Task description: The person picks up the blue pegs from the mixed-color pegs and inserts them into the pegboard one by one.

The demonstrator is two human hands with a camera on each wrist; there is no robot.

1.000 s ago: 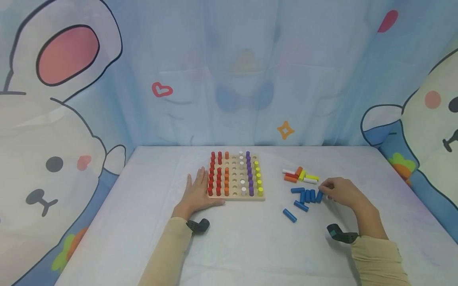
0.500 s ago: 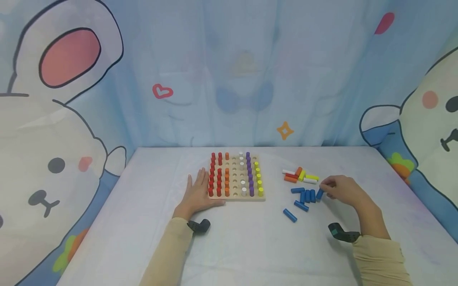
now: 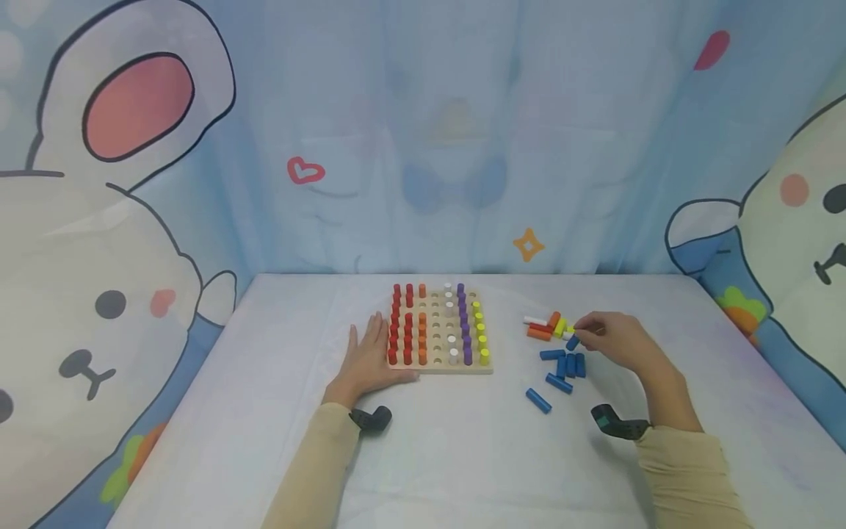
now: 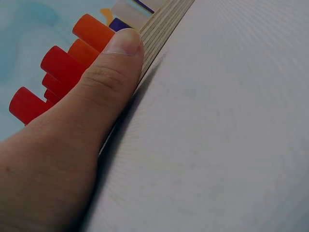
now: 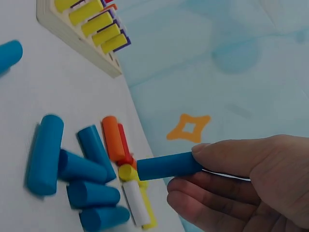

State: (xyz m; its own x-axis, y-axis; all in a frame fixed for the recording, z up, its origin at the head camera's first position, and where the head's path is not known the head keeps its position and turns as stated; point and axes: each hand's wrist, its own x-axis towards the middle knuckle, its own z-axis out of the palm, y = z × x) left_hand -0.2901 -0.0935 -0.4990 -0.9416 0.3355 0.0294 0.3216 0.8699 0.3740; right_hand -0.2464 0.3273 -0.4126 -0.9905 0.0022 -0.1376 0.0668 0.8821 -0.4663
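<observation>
A wooden peg board (image 3: 437, 338) holds columns of red, orange, white, purple and yellow pegs, with a column of bare holes between the orange and white ones. My left hand (image 3: 366, 365) lies at the board's left side, fingers straight, its thumb along the front edge; the left wrist view shows the thumb (image 4: 108, 77) against that edge. Between thumb and fingers my right hand (image 3: 617, 341) pinches one end of a blue peg (image 5: 169, 166), held in the air by the loose pegs.
Several blue pegs (image 3: 570, 365) lie on the white table (image 3: 463, 455) right of the board, one (image 3: 538, 400) nearer the front. Behind them is a small pile of orange, red, yellow and white pegs (image 3: 538, 333). A printed curtain (image 3: 370, 147) hangs at the back.
My right hand has lifted the rightmost blue peg off the table and moved it left and back, toward the mixed pile. The left hand stays at the board.
</observation>
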